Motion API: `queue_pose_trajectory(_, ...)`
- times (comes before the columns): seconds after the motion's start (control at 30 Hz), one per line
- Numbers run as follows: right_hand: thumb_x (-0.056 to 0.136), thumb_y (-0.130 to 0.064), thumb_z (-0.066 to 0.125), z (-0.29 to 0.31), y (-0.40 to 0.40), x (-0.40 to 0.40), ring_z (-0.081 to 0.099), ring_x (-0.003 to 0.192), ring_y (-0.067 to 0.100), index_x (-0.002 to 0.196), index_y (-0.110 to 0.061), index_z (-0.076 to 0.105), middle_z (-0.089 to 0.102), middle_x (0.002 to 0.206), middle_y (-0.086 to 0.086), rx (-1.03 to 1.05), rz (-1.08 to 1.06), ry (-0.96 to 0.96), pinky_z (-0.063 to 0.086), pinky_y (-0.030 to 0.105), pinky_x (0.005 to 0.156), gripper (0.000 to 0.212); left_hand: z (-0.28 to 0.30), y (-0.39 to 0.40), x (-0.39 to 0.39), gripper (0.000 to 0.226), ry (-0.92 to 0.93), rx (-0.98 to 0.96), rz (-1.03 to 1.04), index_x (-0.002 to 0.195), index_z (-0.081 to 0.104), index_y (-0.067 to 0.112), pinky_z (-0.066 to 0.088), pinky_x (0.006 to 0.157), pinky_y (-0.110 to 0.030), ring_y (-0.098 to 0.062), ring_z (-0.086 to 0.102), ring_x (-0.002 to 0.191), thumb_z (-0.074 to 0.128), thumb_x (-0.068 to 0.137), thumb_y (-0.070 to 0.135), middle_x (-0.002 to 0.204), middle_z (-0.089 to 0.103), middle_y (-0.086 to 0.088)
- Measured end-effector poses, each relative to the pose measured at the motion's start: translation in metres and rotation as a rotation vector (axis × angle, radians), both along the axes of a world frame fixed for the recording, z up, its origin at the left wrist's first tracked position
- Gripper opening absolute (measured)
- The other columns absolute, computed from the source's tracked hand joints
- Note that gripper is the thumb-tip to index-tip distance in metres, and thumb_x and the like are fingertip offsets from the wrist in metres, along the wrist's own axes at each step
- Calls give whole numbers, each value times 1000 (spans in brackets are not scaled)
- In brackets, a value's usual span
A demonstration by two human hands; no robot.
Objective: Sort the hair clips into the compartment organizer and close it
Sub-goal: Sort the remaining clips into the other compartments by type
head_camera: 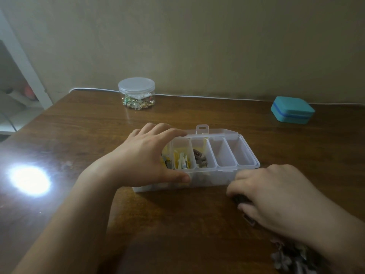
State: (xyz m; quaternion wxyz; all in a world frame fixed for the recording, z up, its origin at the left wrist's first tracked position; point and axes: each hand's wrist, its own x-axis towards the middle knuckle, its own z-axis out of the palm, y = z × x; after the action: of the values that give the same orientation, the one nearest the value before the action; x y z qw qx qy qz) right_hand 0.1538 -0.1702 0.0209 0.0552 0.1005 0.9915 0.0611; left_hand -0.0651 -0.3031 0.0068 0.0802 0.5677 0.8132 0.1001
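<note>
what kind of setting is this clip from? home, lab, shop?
Most likely a home room, at a desk or table against a plain wall. Cues: the wooden table, a lidded clear jar of small trinkets, a teal case, and a white cable along the wall. No lab or shop fixtures show.

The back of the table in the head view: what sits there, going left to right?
Round clear jar with small trinkets inside, then the open compartment organizer's upright lid tab a little nearer, then the closed teal case at the far right.
</note>
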Motion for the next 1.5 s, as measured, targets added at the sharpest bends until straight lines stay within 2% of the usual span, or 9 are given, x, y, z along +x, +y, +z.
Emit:
queue_pose_trajectory(0.27, 96, -33, 50, -5, 2, -7, 55, 106, 4, 117, -41, 53, 59, 111, -18, -108, 17, 123, 49, 31, 91, 22, 1, 0, 0, 104, -5, -4, -1, 146, 19, 52, 22, 114, -40, -8, 18, 140, 38, 53, 95, 151, 25, 20)
queue_pose_trajectory(0.37, 90, -29, 61, -2, 10, -5, 58, 95, -5, 100, -40, 63, 63, 95, -24, -310, 49, 181, 52, 21, 84, 15, 0, 0, 0, 104, -10, -2, -3, 146, 19, 52, 22, 113, -40, -7, 17, 139, 39, 53, 94, 151, 24, 21)
queue_pose_trajectory(0.47, 80, -24, 65, 1, 10, -10, 63, 86, -7, 88, -36, 67, 65, 84, -23, -630, 64, 507, 50, 8, 71, 14, 0, 0, 0, 104, -8, 1, -4, 146, 19, 52, 23, 113, -40, -7, 18, 138, 39, 53, 94, 150, 25, 21)
queue_pose_trajectory(0.6, 83, -11, 70, -5, 12, -27, 69, 81, 4, 95, -18, 72, 71, 89, -9, -753, 1, 827, 56, 16, 65, 14, 0, -1, -1, 103, -12, 3, -7, 145, 19, 52, 23, 113, -39, -7, 19, 137, 39, 53, 94, 149, 26, 22)
queue_pose_trajectory(0.77, 83, -26, 65, -3, 19, -16, 63, 82, -4, 97, -33, 66, 65, 88, -22, -540, 86, 702, 52, 12, 67, 15, 1, -1, 1, 104, -8, 8, -4, 146, 21, 51, 23, 113, -39, -7, 19, 138, 39, 53, 94, 149, 27, 21)
queue_pose_trajectory(0.93, 73, -73, 48, 16, 19, 9, 56, 88, -11, 107, -55, 53, 61, 89, -32, -261, 60, 57, 44, 14, 75, 39, 0, 0, 1, 105, -6, 6, 1, 145, 21, 51, 23, 113, -39, -7, 19, 138, 39, 52, 95, 149, 27, 21)
queue_pose_trajectory(1.13, 80, -64, 58, 12, 9, 11, 55, 94, -3, 118, -50, 46, 61, 104, -23, -210, 70, -135, 48, 26, 85, 42, -1, 0, 0, 105, -2, 9, 1, 145, 21, 52, 22, 113, -40, -7, 19, 139, 36, 52, 97, 150, 26, 21)
queue_pose_trajectory(1.33, 87, -55, 54, 13, 9, 9, 55, 95, -5, 109, -42, 56, 60, 102, -24, -316, 165, -86, 49, 20, 82, 25, 0, -1, 0, 104, -11, 6, 2, 145, 20, 53, 22, 113, -41, -8, 18, 139, 37, 52, 97, 151, 26, 21)
queue_pose_trajectory(1.5, 83, -50, 56, 8, 21, 2, 60, 72, 5, 96, -39, 63, 60, 84, -27, -502, 119, 497, 45, 11, 56, 19, -1, 0, -1, 102, -5, 7, -6, 144, 20, 53, 22, 113, -40, -7, 19, 138, 40, 54, 96, 150, 26, 22)
